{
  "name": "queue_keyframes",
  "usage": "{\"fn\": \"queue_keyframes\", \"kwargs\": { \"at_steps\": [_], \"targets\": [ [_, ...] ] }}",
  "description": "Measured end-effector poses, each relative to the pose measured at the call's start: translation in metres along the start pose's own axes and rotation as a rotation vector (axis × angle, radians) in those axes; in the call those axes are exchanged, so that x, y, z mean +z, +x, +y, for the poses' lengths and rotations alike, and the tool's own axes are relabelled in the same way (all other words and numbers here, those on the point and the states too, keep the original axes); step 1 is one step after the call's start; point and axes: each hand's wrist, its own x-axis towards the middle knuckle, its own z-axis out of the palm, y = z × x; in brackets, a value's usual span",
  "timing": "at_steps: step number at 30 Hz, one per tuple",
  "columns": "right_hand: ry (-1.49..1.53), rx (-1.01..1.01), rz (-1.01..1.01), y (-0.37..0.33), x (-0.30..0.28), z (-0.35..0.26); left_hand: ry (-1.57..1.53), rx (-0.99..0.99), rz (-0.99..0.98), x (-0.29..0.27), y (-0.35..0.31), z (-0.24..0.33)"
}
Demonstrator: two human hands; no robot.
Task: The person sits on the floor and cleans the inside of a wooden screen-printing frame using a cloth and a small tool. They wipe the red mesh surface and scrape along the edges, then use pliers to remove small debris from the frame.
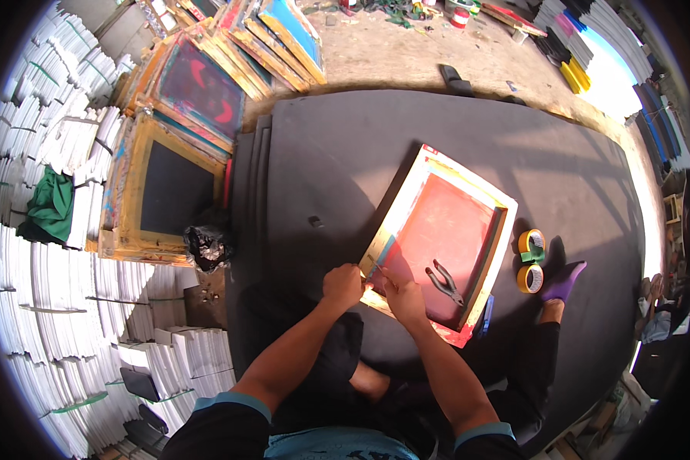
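Observation:
A wooden screen-printing frame (382, 247) with reddish mesh lies tilted on a large dark foam sheet in front of me. At its near-left corner my left hand (343, 287) is closed, fingertips against the frame's outer edge. My right hand (405, 299) is pinched just inside that corner, over the mesh. Something thin and pale shows at its fingertips, too small to name; what the left fingers hold is hidden. A pair of pliers (445, 284) with dark handles rests on the mesh, right of my right hand.
Right of the frame stand two yellow tape rolls (529, 280), with a blue tool (487, 316) by the frame's near-right edge. My foot in a purple sock (566, 280) is beyond. Used frames (142, 222) lean at left, near a black plastic bag (207, 247) and stacked white sheets (46, 284).

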Motion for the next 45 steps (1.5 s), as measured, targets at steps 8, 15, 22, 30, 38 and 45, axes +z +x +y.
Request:
{"fn": "queue_keyframes", "kwargs": {
  "at_steps": [8, 15, 22, 30, 38, 45],
  "targets": [
    [0.164, 0.196, -0.121, 0.003, -0.015, -0.014, 0.01, 0.004, 0.012, 0.0, 0.0, -0.003],
    [0.257, 0.007, 0.012, 0.002, -0.001, 0.006, 0.013, 0.018, 0.014, -0.003, 0.0, -0.005],
    [0.448, 0.122, -0.059, 0.006, 0.006, 0.019, 0.006, 0.018, 0.035, 0.0, 0.001, -0.005],
    [0.639, 0.247, -0.178, 0.013, -0.002, 0.027, -0.009, 0.027, -0.004, -0.003, 0.002, -0.006],
    [-0.263, -0.147, 0.073, 0.004, -0.007, 0.015, 0.011, 0.015, 0.048, 0.002, 0.002, -0.009],
    [-0.021, 0.014, -0.029, 0.01, -0.015, 0.006, 0.014, 0.02, 0.073, 0.008, 0.003, -0.013]
  ]
}}
